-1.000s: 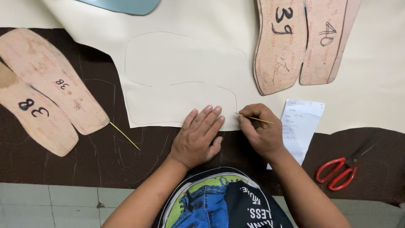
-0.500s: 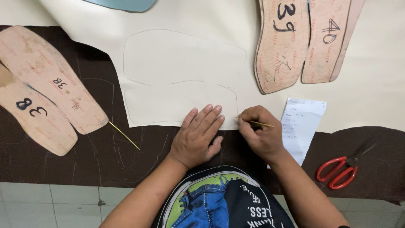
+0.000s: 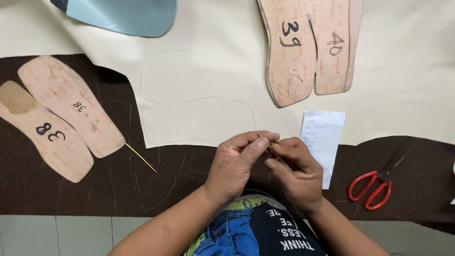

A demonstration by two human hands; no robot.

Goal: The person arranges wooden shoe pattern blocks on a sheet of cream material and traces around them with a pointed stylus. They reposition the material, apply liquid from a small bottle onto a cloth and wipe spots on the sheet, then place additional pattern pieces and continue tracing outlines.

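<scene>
Bare brown mat [image 3: 189,180] lies open left of the left hand [image 3: 237,166]. Red scissors [image 3: 372,189] and a white paper slip [image 3: 324,142] (just beside the right hand [image 3: 294,173]) crowd the right.

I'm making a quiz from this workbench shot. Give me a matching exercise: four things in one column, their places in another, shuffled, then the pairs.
Things:
1. red scissors
2. thin yellow stick
3. white paper slip
4. blue sheet

Places:
A. top edge, left of centre
B. far right, on dark brown material
C. beside the left pair of insole templates
D. just right of the hands

Pairs: 1-B, 2-C, 3-D, 4-A
</scene>
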